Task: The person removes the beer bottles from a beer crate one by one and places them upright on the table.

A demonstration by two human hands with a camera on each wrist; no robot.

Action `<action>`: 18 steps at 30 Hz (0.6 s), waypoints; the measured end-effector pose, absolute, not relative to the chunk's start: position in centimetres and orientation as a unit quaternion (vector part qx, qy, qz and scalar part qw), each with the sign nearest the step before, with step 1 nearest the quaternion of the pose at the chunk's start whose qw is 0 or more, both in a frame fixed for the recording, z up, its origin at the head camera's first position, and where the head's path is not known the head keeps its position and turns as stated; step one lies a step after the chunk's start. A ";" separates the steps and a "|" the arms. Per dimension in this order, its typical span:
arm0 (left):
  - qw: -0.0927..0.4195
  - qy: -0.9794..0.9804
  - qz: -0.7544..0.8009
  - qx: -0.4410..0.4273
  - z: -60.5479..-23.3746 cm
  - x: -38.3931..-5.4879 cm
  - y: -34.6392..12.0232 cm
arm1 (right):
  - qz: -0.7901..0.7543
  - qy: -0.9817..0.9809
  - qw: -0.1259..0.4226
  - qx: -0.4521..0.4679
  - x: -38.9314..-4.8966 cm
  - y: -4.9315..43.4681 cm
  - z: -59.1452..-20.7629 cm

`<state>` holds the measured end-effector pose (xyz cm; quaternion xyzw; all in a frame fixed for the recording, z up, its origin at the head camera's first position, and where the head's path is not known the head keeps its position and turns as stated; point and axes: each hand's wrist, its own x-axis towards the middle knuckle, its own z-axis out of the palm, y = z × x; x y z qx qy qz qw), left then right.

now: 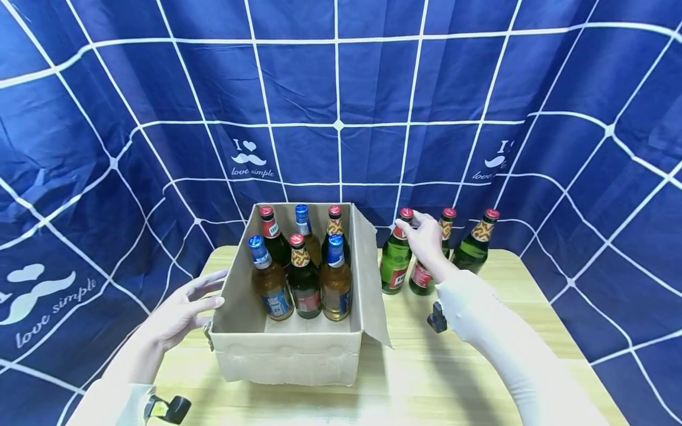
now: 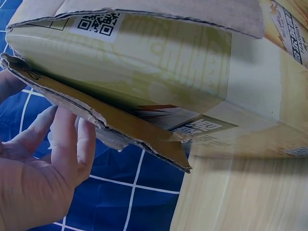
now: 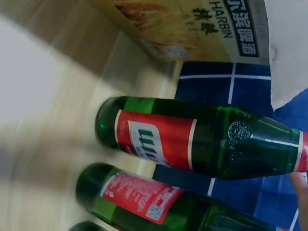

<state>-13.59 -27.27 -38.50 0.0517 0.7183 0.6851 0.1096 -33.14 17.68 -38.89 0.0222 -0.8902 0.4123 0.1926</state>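
My right hand [image 1: 430,241] holds a green beer bottle [image 1: 395,260] by its neck, thumb and fingers just under the red cap. This bottle stands upright on the table, right of an open cardboard box [image 1: 288,355]. In the right wrist view its red-and-white label [image 3: 156,139] faces the camera, and a fingertip [image 3: 301,185] shows at the neck. My left hand [image 1: 178,310] is at the box's left side, fingers loosely extended. The left wrist view shows those fingers [image 2: 65,139] at the torn edge of a side flap [image 2: 106,115].
Inside the box stand several capped bottles, among them a blue-capped brown bottle [image 1: 273,287] and a red-capped green bottle [image 1: 305,284]. Two more green bottles, one at the far right [image 1: 473,245], stand beyond my right hand. The box's right flap [image 1: 373,278] hangs outward. A blue grid curtain [image 1: 373,154] surrounds the wooden table [image 1: 426,378].
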 end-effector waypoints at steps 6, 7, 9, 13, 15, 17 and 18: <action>0.110 0.712 0.692 0.051 -38.6 -13.5 -27.3 | 0.441 -0.884 0.150 0.024 -33.0 17.8 -38.7; 0.110 0.711 0.692 0.051 -38.6 -13.5 -27.4 | 0.454 -0.880 0.138 0.022 -32.8 17.8 -38.6; 0.112 0.711 0.692 0.053 -38.6 -13.5 -27.4 | 0.481 -0.869 0.115 0.018 -32.1 17.6 -38.3; 0.113 0.711 0.691 0.057 -38.6 -13.6 -27.4 | 0.554 -0.830 0.072 -0.007 -29.9 17.1 -37.7; 0.112 0.712 0.691 0.057 -38.6 -13.6 -27.4 | 0.599 -0.799 0.055 -0.016 -28.7 16.6 -37.5; 0.111 0.712 0.690 0.058 -38.6 -13.7 -27.3 | 0.642 -0.765 0.041 -0.012 -27.6 15.9 -37.3; 0.110 0.713 0.690 0.059 -38.5 -13.7 -27.3 | 0.658 -0.753 0.034 -0.006 -27.1 15.6 -37.2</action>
